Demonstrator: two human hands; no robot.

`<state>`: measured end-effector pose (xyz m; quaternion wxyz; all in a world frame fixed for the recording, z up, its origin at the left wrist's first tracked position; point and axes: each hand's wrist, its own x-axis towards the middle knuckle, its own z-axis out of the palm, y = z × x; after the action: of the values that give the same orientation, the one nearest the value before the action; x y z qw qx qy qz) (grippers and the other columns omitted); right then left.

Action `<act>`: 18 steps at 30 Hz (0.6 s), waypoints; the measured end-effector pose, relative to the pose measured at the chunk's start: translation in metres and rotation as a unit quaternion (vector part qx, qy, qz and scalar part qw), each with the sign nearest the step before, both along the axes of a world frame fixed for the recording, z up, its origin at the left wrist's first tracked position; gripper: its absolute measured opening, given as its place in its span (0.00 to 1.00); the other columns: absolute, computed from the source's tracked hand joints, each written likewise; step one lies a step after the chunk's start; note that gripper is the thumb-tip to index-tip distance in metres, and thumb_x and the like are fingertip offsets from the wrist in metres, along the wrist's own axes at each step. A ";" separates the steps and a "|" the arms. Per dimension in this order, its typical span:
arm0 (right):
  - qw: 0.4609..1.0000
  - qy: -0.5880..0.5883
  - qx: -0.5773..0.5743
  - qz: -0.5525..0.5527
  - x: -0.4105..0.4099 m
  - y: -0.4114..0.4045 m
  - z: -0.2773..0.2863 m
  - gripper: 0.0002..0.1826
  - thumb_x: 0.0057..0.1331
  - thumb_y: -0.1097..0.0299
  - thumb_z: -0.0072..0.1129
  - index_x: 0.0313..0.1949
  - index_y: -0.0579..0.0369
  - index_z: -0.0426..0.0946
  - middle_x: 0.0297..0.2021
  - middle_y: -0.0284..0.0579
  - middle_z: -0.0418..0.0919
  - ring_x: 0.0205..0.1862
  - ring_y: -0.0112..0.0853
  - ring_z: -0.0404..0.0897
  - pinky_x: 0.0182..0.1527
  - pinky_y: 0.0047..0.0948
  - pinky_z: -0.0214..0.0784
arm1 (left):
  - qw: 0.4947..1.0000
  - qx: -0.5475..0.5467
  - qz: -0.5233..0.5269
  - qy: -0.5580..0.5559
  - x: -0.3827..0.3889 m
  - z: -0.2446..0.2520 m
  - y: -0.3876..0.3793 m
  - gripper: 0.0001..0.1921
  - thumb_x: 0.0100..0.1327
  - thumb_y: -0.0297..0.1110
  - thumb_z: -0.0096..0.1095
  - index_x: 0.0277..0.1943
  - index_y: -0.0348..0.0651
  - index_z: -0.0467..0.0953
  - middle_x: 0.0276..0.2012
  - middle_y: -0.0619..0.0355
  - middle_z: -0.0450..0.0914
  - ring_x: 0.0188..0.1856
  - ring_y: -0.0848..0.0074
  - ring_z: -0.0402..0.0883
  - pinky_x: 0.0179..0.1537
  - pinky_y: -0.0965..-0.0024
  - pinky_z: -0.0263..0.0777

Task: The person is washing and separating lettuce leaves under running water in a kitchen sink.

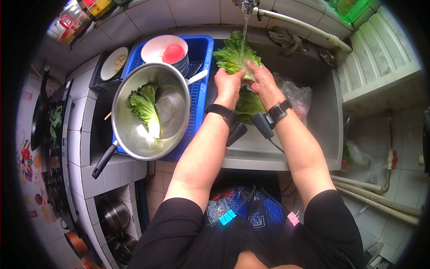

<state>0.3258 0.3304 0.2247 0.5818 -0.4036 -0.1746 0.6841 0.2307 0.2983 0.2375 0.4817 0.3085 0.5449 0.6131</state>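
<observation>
Both my left hand [229,82] and my right hand [262,78] grip the pale base of a green lettuce leaf [237,53]. Water from the tap [249,7] runs down onto the leaf. More lettuce [249,105] lies lower in the metal sink [320,134], partly covered by my wrists. Beside it, right of my right hand, is a clear plastic bag [297,95] with something reddish inside. To the left, a steel pan [173,126] holds a single lettuce leaf [146,107].
The pan rests on a blue plastic basket [209,60] with stacked bowls [151,50] and a red round item [173,53]. A bowl with pale pieces [109,69] stands farther left. The pan's black handle [104,160] juts past the counter edge. A rag [285,37] hangs behind the sink.
</observation>
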 end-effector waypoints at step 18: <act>0.991 0.070 0.092 -0.070 0.014 0.004 0.004 0.13 0.60 0.77 0.54 0.45 0.59 0.68 0.40 0.44 0.76 0.40 0.34 0.77 0.44 0.34 0.71 | 0.989 -0.029 0.000 -0.144 0.009 0.010 -0.003 0.10 0.57 0.29 0.62 0.37 0.33 0.70 0.32 0.52 0.76 0.28 0.75 0.77 0.26 0.76 0.75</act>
<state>0.3396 0.3343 0.2289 0.6738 -0.3108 -0.1665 0.6494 0.2392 0.2958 0.2471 0.5640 0.2027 0.4875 0.6350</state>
